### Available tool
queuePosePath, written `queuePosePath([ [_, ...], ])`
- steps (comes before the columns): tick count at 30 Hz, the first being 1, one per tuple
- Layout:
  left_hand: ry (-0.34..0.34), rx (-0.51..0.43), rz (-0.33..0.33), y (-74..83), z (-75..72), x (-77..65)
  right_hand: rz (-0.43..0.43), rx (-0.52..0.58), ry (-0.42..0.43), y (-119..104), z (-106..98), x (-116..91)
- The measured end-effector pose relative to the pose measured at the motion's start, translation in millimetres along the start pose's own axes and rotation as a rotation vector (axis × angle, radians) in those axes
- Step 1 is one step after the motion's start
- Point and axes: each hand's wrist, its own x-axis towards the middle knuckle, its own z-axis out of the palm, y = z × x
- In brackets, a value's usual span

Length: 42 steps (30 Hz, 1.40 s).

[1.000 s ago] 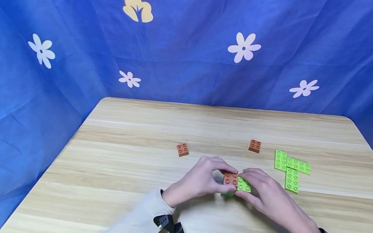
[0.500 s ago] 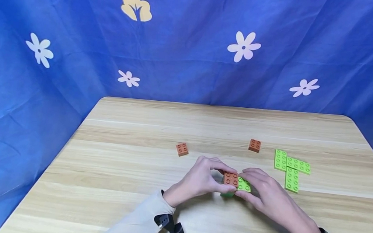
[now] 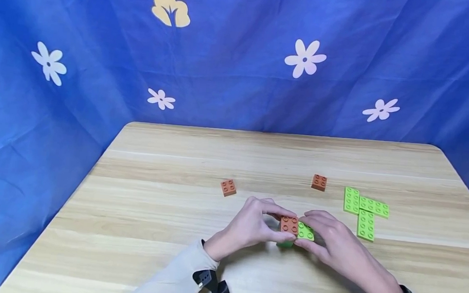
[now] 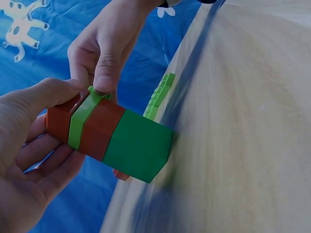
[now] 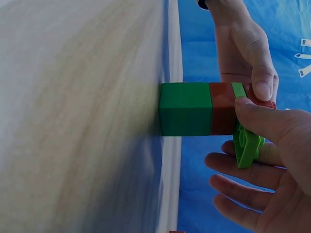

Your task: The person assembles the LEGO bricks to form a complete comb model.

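Observation:
A small upright stack stands on the table between both hands. Its base is a tall dark green block [image 4: 138, 148], with a reddish-brown brick [image 4: 103, 130] on it. Above that comes a flat light green plate [image 3: 305, 232], whose studded end juts out to the right. On top is another reddish-brown brick [image 3: 289, 225]. My left hand [image 3: 250, 224] pinches this top brick between thumb and fingers. My right hand [image 3: 337, 241] pinches the jutting plate, thumb on its near edge and fingers on its far edge, as the right wrist view also shows.
Farther back on the table [image 3: 149, 213] lie two loose reddish-brown bricks, a left brick [image 3: 228, 188] and a right brick [image 3: 319, 182]. Several light green plates [image 3: 366, 224] lie together at the right. A blue flowered cloth [image 3: 226, 52] hangs behind and beside the table.

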Motion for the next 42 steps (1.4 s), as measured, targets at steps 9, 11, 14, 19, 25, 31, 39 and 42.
queuePosePath([
  [9,0.025,0.027,0.001,-5.3,4.6,-3.3,0.016,0.004,-0.007,-0.1,0.2,0.8],
  [11,0.019,0.038,-0.015,-7.4,6.5,-4.2,0.014,0.003,-0.007,0.4,0.1,0.5],
  [14,0.008,0.052,-0.032,-9.6,8.1,-5.2,0.004,0.002,-0.002,1.6,0.6,-0.2],
  [19,0.001,0.051,-0.047,-10.2,8.9,-5.3,-0.004,0.001,0.014,3.4,2.4,-0.6],
  [25,-0.018,-0.027,-0.039,-11.3,8.9,-6.0,0.014,-0.001,0.005,1.9,0.9,-0.6],
  [31,-0.020,-0.116,-0.033,-14.4,4.5,-10.7,0.027,0.001,-0.007,-0.2,0.6,0.4],
  [39,-0.019,-0.191,-0.105,-12.1,3.8,-13.2,0.076,0.004,-0.030,-3.4,0.5,0.8],
  [42,-0.022,-0.190,-0.108,-11.7,3.1,-14.6,0.087,0.005,-0.033,-4.7,0.4,0.5],
])
